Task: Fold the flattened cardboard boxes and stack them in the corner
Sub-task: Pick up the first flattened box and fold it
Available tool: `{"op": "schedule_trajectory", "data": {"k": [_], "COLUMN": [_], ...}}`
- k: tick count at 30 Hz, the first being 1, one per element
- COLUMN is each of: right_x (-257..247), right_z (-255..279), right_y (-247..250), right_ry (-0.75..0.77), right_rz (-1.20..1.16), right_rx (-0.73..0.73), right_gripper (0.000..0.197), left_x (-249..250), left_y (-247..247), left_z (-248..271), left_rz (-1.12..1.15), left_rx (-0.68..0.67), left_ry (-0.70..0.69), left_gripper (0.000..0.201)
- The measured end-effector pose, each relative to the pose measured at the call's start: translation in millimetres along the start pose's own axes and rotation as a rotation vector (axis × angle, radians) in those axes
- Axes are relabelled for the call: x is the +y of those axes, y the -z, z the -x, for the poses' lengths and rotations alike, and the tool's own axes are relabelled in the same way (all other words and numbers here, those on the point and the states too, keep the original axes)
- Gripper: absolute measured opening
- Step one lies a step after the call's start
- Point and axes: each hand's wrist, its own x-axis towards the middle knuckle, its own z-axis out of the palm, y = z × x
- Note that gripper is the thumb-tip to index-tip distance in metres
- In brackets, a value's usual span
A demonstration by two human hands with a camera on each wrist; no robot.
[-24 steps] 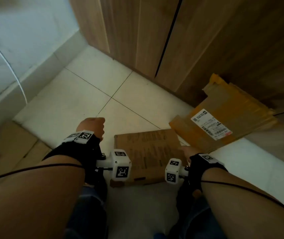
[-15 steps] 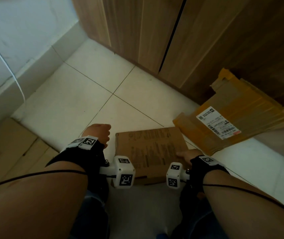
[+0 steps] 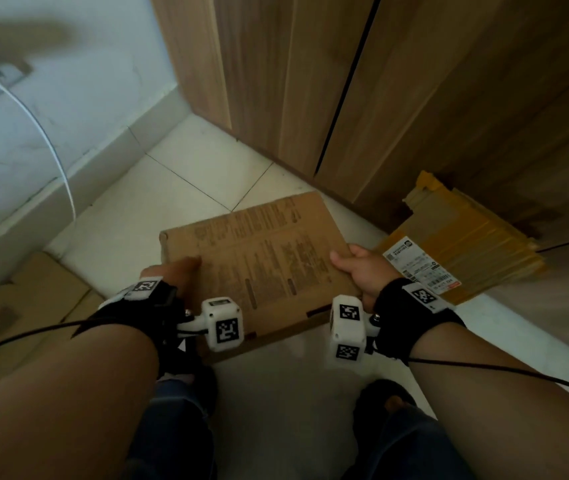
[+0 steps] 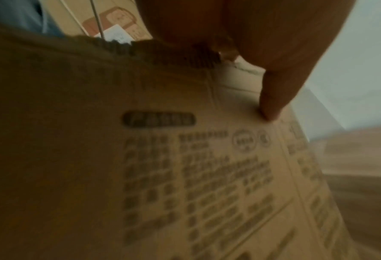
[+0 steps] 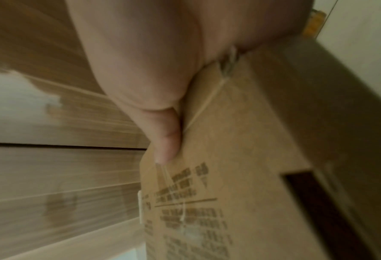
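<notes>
At centre frame, a printed brown cardboard box (image 3: 259, 261) is held clear of the tiled floor (image 3: 179, 181), the left hand (image 3: 172, 271) gripping its left edge with the thumb on top and the right hand (image 3: 362, 268) gripping its right edge likewise. A second flattened box (image 3: 463, 244) bearing a white shipping label (image 3: 418, 265) lies at right against the wooden cabinet (image 3: 345, 81). More cardboard (image 3: 23, 303) sits at lower left.
</notes>
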Motion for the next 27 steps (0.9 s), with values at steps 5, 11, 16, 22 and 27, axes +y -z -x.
{"op": "schedule_trajectory", "data": {"k": [5,11,16,22,27], "right_x": [-26.2,-60.3,-75.4,-75.2,-59.5], "right_z": [31.9,74.1,108.0,129.3,138.0], "right_y": [0.5,2.5,-5.7,-11.9,-42.5], "right_ry": [0.194,0.338,0.494,0.754,1.269], "right_rz": [-0.032,0.264,0.525,0.765,0.913], "right_rx": [-0.006,0.081,0.190,0.397,0.455], "right_gripper": [0.020,0.033,0.038,0.032,0.022], "left_x": [28.7,61.1,79.8,79.4,69.5], "left_y": [29.1,55.4,74.9,85.4,70.4], "left_z": [20.7,66.6,116.0,140.7,153.3], "left_rz": [0.074,0.189,0.356,0.537,0.537], "left_rx": [-0.006,-0.001,-0.066,-0.130,-0.404], "left_ry": [-0.198,-0.438,-0.451,-0.309,-0.295], "left_gripper": [0.034,0.029,0.035,0.081,0.041]}}
